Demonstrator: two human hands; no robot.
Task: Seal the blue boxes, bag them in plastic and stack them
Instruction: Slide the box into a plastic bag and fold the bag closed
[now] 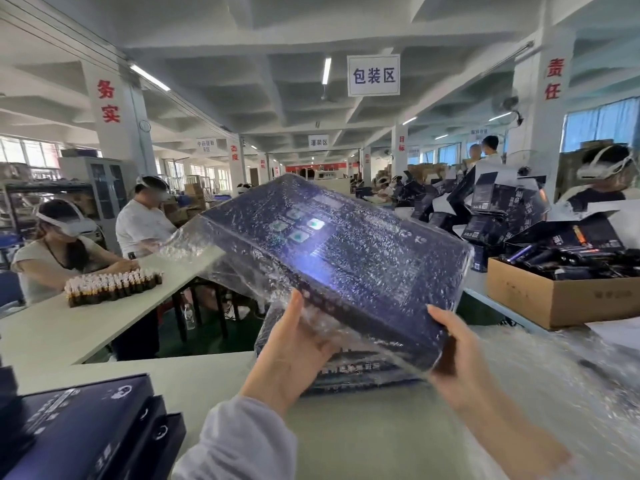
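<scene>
I hold a dark blue box (349, 261) wrapped in a clear bubble plastic bag up in the air, tilted, its far end higher. My left hand (294, 348) grips its near left corner from below. My right hand (457, 355) grips the near right corner. Loose bag plastic (194, 240) trails off the box's left end. Under the held box, a stack of bagged blue boxes (349, 374) lies on the table. Unbagged blue boxes (79, 424) are piled at the near left.
A heap of bubble bags (561, 368) lies on the pale table (214, 372) at right. Behind it stands a cardboard carton (554, 299) of dark items. Two seated people with headsets work at a side table (52, 330) with small bottles (110, 284). More workers stand at right.
</scene>
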